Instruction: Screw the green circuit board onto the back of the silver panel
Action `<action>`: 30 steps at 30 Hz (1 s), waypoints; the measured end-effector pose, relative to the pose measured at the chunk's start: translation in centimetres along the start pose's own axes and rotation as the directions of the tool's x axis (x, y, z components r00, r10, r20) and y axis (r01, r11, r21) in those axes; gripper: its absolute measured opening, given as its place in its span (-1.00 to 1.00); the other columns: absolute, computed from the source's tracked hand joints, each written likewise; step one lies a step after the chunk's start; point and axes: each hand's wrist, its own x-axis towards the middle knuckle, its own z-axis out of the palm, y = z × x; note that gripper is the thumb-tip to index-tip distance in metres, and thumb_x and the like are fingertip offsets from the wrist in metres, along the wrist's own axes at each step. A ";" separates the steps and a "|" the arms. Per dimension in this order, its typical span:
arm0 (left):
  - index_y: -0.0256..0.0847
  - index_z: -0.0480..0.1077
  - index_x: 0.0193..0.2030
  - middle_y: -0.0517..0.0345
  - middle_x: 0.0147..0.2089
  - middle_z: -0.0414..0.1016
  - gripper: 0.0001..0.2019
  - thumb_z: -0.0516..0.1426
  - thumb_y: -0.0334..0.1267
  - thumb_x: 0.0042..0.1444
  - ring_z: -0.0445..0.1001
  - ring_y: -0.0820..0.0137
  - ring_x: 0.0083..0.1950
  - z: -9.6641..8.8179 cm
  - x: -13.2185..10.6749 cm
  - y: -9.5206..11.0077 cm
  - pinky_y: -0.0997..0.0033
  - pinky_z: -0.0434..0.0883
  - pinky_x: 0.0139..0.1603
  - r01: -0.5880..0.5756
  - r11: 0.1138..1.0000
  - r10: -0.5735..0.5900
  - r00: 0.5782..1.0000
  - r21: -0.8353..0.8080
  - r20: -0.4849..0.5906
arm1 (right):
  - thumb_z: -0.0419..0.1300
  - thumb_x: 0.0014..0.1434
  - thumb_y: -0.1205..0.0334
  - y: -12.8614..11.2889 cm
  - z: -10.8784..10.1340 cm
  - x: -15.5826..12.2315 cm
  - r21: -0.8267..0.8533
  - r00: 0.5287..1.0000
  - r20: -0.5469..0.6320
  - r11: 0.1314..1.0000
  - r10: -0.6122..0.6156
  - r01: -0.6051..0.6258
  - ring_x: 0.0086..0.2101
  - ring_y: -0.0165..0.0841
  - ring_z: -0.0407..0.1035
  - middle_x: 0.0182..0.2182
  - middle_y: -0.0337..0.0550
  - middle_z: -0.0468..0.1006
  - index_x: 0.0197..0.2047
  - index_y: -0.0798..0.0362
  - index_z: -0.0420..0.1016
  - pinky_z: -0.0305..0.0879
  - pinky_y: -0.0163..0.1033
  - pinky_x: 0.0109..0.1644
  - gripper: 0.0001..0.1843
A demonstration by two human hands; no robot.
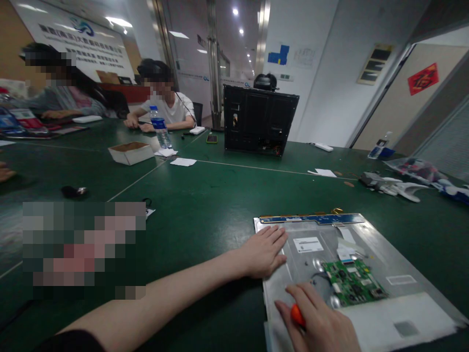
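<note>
A flat metal display panel (289,269) lies back side up on the green table, with a blue circuit strip (311,219) along its far edge. My left hand (266,252) rests flat on the panel's left side, fingers stretched out. Over its near left part, my right hand (318,318) is closed around a screwdriver (298,315); only the rounded orange handle end shows, and the tip is hidden. Just beyond the right hand is a green circuit board (353,282) with a flat white cable (346,244). A white label (308,244) sits near my left fingertips.
A black monitor housing (260,120) stands at the far side. Left of it are a water bottle (160,129), an open box (131,152) and a phone (211,139). A grey-white device (390,186) lies at the right. Several people sit around the table.
</note>
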 end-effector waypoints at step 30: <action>-0.35 0.23 0.40 -0.09 0.41 0.21 -0.45 -0.19 -0.20 0.37 0.27 0.10 0.39 -4.3 -15.4 -7.3 0.00 0.25 0.38 0.420 0.878 -0.410 0.907 0.228 -0.094 | -0.01 0.33 -0.07 7.0 0.2 -2.5 -0.151 0.883 0.193 0.903 0.427 -0.403 -0.54 -0.18 0.60 -0.20 0.05 0.70 0.07 0.02 0.58 0.52 -0.19 -0.58 -0.51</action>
